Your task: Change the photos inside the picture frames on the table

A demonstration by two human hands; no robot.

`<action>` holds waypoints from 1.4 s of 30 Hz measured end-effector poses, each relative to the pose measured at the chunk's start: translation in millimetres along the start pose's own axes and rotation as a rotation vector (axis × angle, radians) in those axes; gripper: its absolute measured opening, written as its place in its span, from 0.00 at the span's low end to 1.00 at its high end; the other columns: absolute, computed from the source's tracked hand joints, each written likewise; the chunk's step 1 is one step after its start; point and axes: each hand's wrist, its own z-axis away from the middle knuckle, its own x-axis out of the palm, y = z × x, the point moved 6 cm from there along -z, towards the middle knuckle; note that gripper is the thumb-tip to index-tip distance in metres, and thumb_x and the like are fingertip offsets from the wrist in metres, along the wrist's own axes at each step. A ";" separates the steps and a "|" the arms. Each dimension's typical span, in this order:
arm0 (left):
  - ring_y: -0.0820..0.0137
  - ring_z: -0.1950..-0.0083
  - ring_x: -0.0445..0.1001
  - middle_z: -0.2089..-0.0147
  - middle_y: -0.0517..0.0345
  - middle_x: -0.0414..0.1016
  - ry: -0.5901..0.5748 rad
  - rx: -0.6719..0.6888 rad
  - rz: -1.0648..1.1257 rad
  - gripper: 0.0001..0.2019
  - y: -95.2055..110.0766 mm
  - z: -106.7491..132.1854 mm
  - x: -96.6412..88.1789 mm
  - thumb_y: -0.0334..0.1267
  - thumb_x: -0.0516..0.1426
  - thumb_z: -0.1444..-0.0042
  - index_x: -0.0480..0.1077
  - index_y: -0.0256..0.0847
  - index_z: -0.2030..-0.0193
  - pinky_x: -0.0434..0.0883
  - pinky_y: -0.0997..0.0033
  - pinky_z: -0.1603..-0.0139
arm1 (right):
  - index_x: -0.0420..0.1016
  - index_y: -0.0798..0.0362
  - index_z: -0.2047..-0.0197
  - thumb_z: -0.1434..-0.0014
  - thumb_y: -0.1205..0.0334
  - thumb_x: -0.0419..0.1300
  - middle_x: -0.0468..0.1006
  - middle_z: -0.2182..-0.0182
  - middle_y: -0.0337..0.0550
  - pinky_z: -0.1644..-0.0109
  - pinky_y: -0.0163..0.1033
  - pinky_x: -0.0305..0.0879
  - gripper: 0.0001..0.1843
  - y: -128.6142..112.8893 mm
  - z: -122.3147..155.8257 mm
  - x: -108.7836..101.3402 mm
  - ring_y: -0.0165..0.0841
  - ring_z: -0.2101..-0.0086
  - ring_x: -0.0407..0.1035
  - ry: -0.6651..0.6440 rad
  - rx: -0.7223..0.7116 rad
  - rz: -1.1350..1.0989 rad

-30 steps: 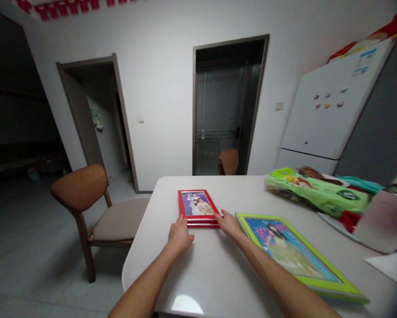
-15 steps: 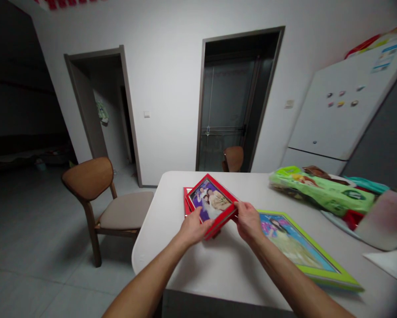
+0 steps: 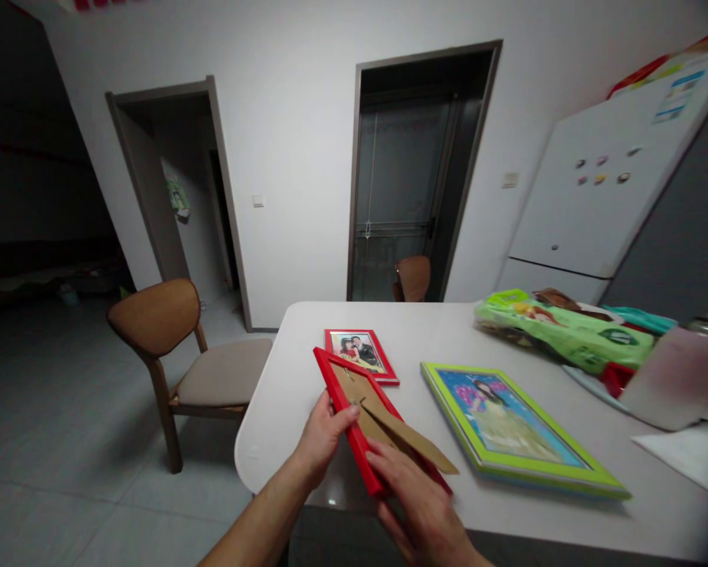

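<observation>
Held red frame (image 3: pixel 372 425): is up in both hands over the near part of the white table (image 3: pixel 274 417), tipped, back side showing; cannot tell if touching the table.
Brown stand (image 3: pixel 413 435): is joined to the back of the held red frame, sticks out a bit, points down to the right.
Left hand (image 3: pixel 321 441): pinches the left side of the held red frame, thumb over the red edge, other fingers mostly hidden under it.
Right hand (image 3: pixel 418 496): holds the near end of the same frame, fingers bent around the low corner.
Second red frame (image 3: pixel 365 351): lies on the table just past the held one, picture up, partly covered from view.
Green frame (image 3: pixel 516 429): lies to the right, apart from both red ones, picture up; shows a person in a long pale dress.
Green bag (image 3: pixel 566 327): lies farther back on the right side.
Pinkish jar (image 3: pixel 664 386): stands near the green bag, has a metal top.
White sheet (image 3: pixel 687 465): lies beside the jar; cannot tell if paper or cloth.
Brown chair (image 3: pixel 156 319): stands left of the table.
Far chair (image 3: pixel 413 279): peeks over the far edge.
White fridge (image 3: pixel 595 213): stands at the back right, with little magnets on the door.
</observation>
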 end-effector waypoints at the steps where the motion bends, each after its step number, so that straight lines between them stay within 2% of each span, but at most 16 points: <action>1: 0.61 0.54 0.68 0.55 0.48 0.70 -0.005 -0.018 -0.009 0.24 -4.1 2.1 -4.7 0.41 0.59 0.61 0.62 0.34 0.55 0.63 0.61 0.51 | 0.56 0.53 0.46 0.53 0.72 0.49 0.70 0.55 0.49 0.54 0.39 0.65 0.28 -4.0 3.5 5.2 0.35 0.53 0.63 -0.006 -0.039 0.028; 5: 0.62 0.55 0.68 0.56 0.50 0.70 -0.028 -0.101 -0.118 0.22 -24.7 6.8 -22.2 0.32 0.56 0.61 0.61 0.34 0.55 0.64 0.61 0.53 | 0.62 0.53 0.49 0.53 0.70 0.49 0.73 0.59 0.49 0.59 0.38 0.67 0.25 -13.9 17.8 21.5 0.36 0.58 0.67 -0.021 -0.129 0.148; 8: 0.65 0.54 0.68 0.52 0.52 0.68 -0.014 -0.089 -0.278 0.24 -37.1 7.3 -32.5 0.29 0.54 0.61 0.58 0.37 0.52 0.65 0.66 0.54 | 0.65 0.51 0.53 0.53 0.68 0.50 0.75 0.62 0.48 0.63 0.39 0.68 0.22 -16.1 27.2 30.1 0.36 0.62 0.70 -0.050 -0.160 0.191; 11: 0.67 0.54 0.67 0.51 0.55 0.67 0.046 -0.076 -0.562 0.26 -44.8 5.5 -41.4 0.29 0.53 0.59 0.55 0.40 0.49 0.63 0.70 0.53 | 0.68 0.51 0.56 0.53 0.69 0.50 0.75 0.62 0.47 0.64 0.40 0.68 0.20 -12.3 31.3 38.1 0.37 0.64 0.70 -0.081 -0.132 0.211; 15: 0.67 0.50 0.65 0.49 0.58 0.66 0.098 -0.075 -0.978 0.27 -45.7 1.0 -48.4 0.30 0.51 0.57 0.52 0.43 0.47 0.59 0.68 0.49 | 0.69 0.50 0.58 0.51 0.67 0.50 0.75 0.62 0.46 0.62 0.42 0.66 0.16 -7.7 29.9 54.7 0.37 0.63 0.69 -0.127 -0.053 0.173; 18: 0.65 0.46 0.59 0.47 0.57 0.63 0.136 -0.058 -1.130 0.27 -42.6 -1.2 -52.2 0.29 0.50 0.58 0.53 0.43 0.47 0.52 0.65 0.45 | 0.70 0.48 0.59 0.50 0.65 0.52 0.75 0.63 0.45 0.61 0.42 0.65 0.14 -8.5 25.4 65.5 0.37 0.63 0.68 -0.173 -0.012 0.120; 20: 0.65 0.44 0.57 0.45 0.56 0.61 0.147 -0.048 -1.181 0.28 -41.7 -1.3 -53.8 0.29 0.50 0.58 0.52 0.42 0.46 0.48 0.64 0.43 | 0.70 0.49 0.59 0.51 0.63 0.54 0.75 0.62 0.45 0.61 0.41 0.65 0.14 -3.6 19.9 67.1 0.36 0.63 0.68 -0.248 0.022 0.023; 22: 0.66 0.44 0.56 0.44 0.56 0.60 0.140 -0.039 -1.235 0.28 -42.1 -0.9 -53.9 0.30 0.49 0.57 0.51 0.42 0.45 0.46 0.64 0.42 | 0.70 0.50 0.58 0.51 0.61 0.53 0.73 0.59 0.46 0.58 0.40 0.64 0.15 14.4 12.8 61.9 0.35 0.61 0.67 -0.335 0.114 -0.085; 24: 0.66 0.44 0.57 0.44 0.56 0.59 0.133 -0.042 -1.263 0.28 -44.3 -0.3 -53.6 0.30 0.48 0.56 0.51 0.42 0.45 0.45 0.65 0.42 | 0.70 0.52 0.57 0.49 0.61 0.50 0.71 0.56 0.48 0.55 0.40 0.62 0.16 48.0 6.3 51.2 0.34 0.57 0.65 -0.396 0.287 -0.103; 27: 0.67 0.43 0.55 0.43 0.54 0.57 0.154 -0.051 -1.305 0.27 -49.0 0.0 -53.9 0.31 0.47 0.55 0.50 0.40 0.45 0.43 0.66 0.42 | 0.72 0.56 0.60 0.51 0.63 0.51 0.70 0.57 0.52 0.52 0.42 0.58 0.16 105.3 4.5 37.7 0.38 0.56 0.63 -0.486 0.561 0.024; 30: 0.67 0.42 0.52 0.42 0.52 0.55 0.169 -0.055 -1.337 0.27 -53.5 -0.5 -54.4 0.31 0.46 0.54 0.50 0.37 0.44 0.42 0.66 0.41 | 0.75 0.55 0.67 0.55 0.66 0.52 0.71 0.62 0.50 0.54 0.38 0.58 0.13 131.9 7.1 42.3 0.36 0.60 0.64 -0.604 0.602 0.051; 33: 0.66 0.41 0.51 0.41 0.51 0.54 0.160 -0.044 -1.348 0.27 -54.5 -1.0 -53.9 0.32 0.46 0.54 0.49 0.36 0.44 0.42 0.66 0.41 | 0.75 0.54 0.69 0.53 0.67 0.50 0.70 0.65 0.48 0.58 0.35 0.58 0.13 137.3 8.3 49.8 0.34 0.64 0.64 -0.582 0.592 0.077; 37: 0.68 0.43 0.53 0.43 0.54 0.57 0.166 -0.005 -1.319 0.27 -50.2 -1.2 -52.3 0.31 0.46 0.54 0.49 0.39 0.44 0.45 0.67 0.42 | 0.75 0.54 0.68 0.50 0.65 0.49 0.70 0.67 0.48 0.60 0.35 0.58 0.14 134.4 7.6 55.8 0.34 0.65 0.63 -0.555 0.567 0.117; 40: 0.68 0.43 0.53 0.43 0.54 0.56 0.182 -0.012 -1.308 0.28 -49.1 -1.5 -52.7 0.30 0.46 0.54 0.48 0.39 0.43 0.45 0.67 0.42 | 0.75 0.54 0.66 0.50 0.64 0.50 0.70 0.65 0.49 0.59 0.38 0.57 0.13 126.2 0.6 57.7 0.36 0.63 0.62 -0.505 0.543 0.157; 42: 0.67 0.43 0.53 0.42 0.54 0.56 0.181 -0.016 -1.309 0.28 -49.7 -1.9 -52.8 0.30 0.46 0.55 0.48 0.39 0.43 0.44 0.67 0.42 | 0.74 0.54 0.64 0.49 0.63 0.50 0.70 0.62 0.49 0.57 0.38 0.56 0.14 113.1 -8.2 64.0 0.36 0.61 0.62 -0.465 0.509 0.107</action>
